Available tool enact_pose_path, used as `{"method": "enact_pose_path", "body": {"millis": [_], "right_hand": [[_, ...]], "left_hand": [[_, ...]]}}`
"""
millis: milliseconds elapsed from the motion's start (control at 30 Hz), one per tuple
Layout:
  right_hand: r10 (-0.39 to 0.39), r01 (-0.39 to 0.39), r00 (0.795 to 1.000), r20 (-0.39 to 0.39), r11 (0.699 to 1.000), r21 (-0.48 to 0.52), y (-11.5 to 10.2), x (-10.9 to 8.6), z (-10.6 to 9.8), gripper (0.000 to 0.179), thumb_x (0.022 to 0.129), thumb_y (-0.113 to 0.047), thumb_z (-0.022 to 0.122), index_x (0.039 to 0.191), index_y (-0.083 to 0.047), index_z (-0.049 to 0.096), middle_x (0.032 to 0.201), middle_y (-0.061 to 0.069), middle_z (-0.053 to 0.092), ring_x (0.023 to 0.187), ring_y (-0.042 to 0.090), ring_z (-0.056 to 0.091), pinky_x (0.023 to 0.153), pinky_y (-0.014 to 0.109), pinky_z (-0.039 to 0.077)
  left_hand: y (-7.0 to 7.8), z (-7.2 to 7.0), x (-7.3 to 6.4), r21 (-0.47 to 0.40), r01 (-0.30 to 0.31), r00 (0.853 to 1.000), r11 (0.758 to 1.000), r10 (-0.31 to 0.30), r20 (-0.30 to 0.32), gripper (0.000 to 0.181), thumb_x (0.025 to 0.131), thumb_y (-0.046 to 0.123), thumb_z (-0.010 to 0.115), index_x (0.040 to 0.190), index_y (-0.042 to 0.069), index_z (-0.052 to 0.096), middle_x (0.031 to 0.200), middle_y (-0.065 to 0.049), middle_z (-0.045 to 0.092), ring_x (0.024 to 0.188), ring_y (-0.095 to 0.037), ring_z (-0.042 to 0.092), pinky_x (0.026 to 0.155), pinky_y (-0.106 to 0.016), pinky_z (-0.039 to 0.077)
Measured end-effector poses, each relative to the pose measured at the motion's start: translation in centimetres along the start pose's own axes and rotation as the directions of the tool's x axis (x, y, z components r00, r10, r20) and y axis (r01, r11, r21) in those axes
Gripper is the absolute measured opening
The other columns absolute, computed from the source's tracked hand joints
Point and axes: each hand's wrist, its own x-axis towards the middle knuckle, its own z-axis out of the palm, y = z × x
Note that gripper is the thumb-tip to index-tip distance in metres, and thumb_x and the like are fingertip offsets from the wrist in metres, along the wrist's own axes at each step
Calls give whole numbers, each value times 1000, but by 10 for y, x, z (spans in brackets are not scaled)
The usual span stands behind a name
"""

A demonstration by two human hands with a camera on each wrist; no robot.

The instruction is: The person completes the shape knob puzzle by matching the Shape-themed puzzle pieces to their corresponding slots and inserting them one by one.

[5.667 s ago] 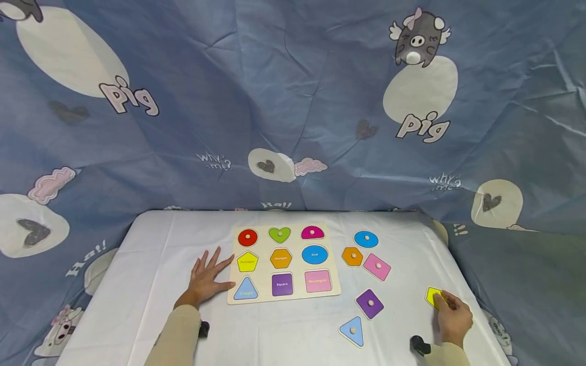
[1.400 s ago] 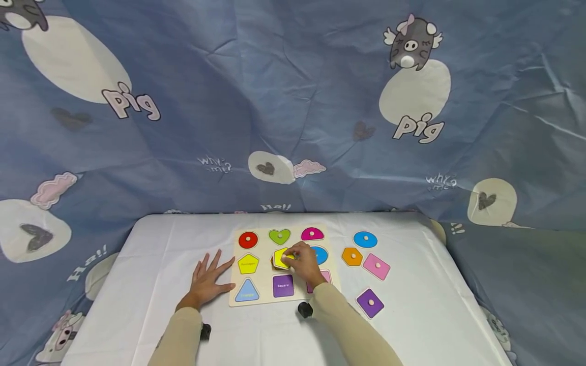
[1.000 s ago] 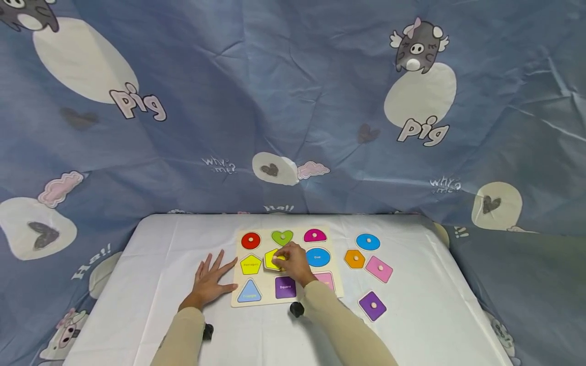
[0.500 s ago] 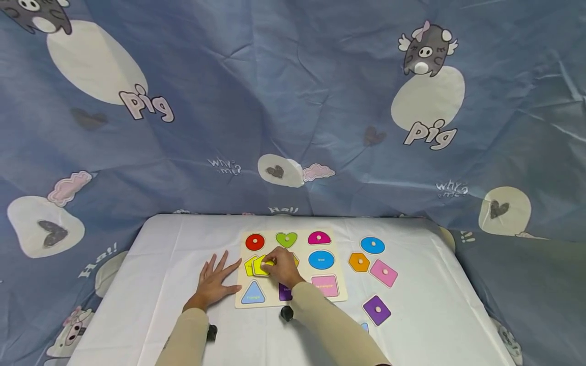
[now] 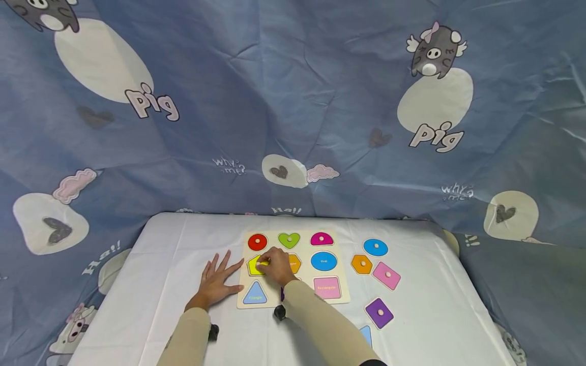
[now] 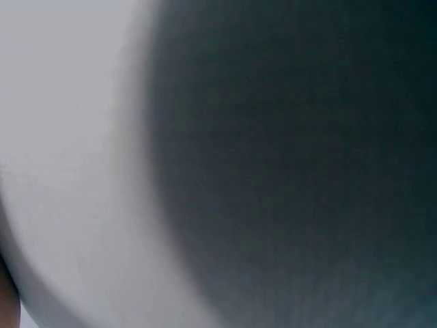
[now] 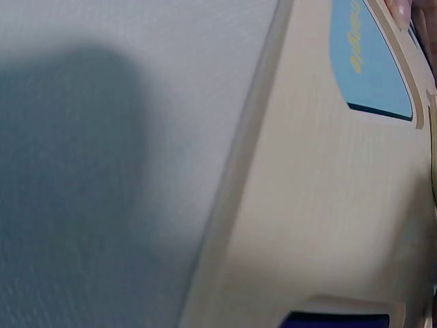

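Observation:
My right hand pinches the knob of the yellow pentagon puzzle piece, which lies over the pentagon recess in the wooden puzzle board; whether it sits flush I cannot tell. My left hand is spread on the cloth, its fingertips at the board's left edge. Knobbed pieces fill the top row: a red circle, a green heart and a magenta semicircle. The right wrist view shows the bare triangle recess. Shadowed cloth nearly fills the blurred left wrist view.
Right of the board lie loose pieces: a blue oval, an orange hexagon, a pink rectangle, a purple square and a light blue triangle, partly behind my right sleeve. A patterned blue curtain hangs behind the table.
The right hand picked up the yellow pentagon at the far right and carried it left across the board, past the hexagon recess, onto the pentagon recess. The left hand stays at the board's edge.

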Motion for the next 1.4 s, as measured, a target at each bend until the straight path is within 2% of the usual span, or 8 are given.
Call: {"method": "enact_pose_path", "body": {"millis": [567, 767, 900, 1100, 1167, 1300, 1400], "right_hand": [[35, -35, 999, 18, 999, -20, -5, 0, 3, 10, 81, -18, 78, 90, -14, 78, 84, -9, 62, 81, 10, 51, 84, 34, 39], [4, -3, 1000, 24, 1000, -23, -3, -1, 0, 14, 81, -20, 78, 94, -14, 77, 87, -7, 64, 83, 11, 54, 81, 31, 40], [0, -1, 1000, 26, 999, 39, 2, -5, -8, 20, 80, -17, 79, 99, -11, 76, 89, -5, 65, 84, 10, 55, 84, 29, 45], [-23, 19, 999, 26, 988, 155, 16, -9, -28, 20, 81, -13, 78, 100, -7, 75, 89, 0, 64, 80, 12, 55, 75, 24, 49], [-7, 2, 1000, 30, 983, 184, 22, -12, -38, 19, 81, -12, 77, 100, -6, 74, 91, 2, 64, 81, 14, 56, 75, 26, 50], [33, -38, 999, 26, 976, 213, 34, -21, -55, 18, 84, -13, 75, 100, -6, 73, 100, 4, 64, 91, 18, 59, 87, 33, 52], [25, -20, 1000, -16, 971, 240, 44, -28, -65, 17, 85, -12, 74, 101, -5, 72, 103, 6, 64, 96, 23, 59, 89, 38, 51]], "left_hand": [[2, -1, -1, -6, 7, 1000, 1000, -6, 11, 74, 77, 42, 73, 143, 19, 48, 160, -17, 12, 145, -43, -3, 114, -59, -4], [1, 0, -1, -7, -4, 1000, 1000, 4, -1, 75, 78, 44, 72, 143, 19, 47, 160, -18, 12, 145, -43, -3, 114, -58, -5], [0, 0, -1, -14, -15, 1000, 1000, 15, -10, 74, 78, 42, 72, 143, 18, 48, 160, -18, 12, 145, -44, -3, 114, -59, -5], [-2, 1, 0, -8, 1, 1000, 1000, -1, -9, 73, 78, 38, 72, 144, 19, 46, 160, -18, 11, 145, -43, -4, 114, -58, -6], [-1, 2, 0, -17, 8, 1000, 1000, -8, -1, 74, 78, 38, 72, 144, 19, 46, 160, -18, 10, 145, -42, -5, 114, -58, -7], [0, 2, 0, -29, 10, 1000, 1000, -10, 8, 75, 77, 38, 72, 144, 19, 45, 160, -18, 10, 145, -43, -5, 114, -58, -8], [1, 1, 1, -21, 9, 1000, 1000, -9, 0, 74, 78, 37, 72, 144, 19, 46, 160, -18, 10, 145, -43, -5, 114, -58, -7]]}}
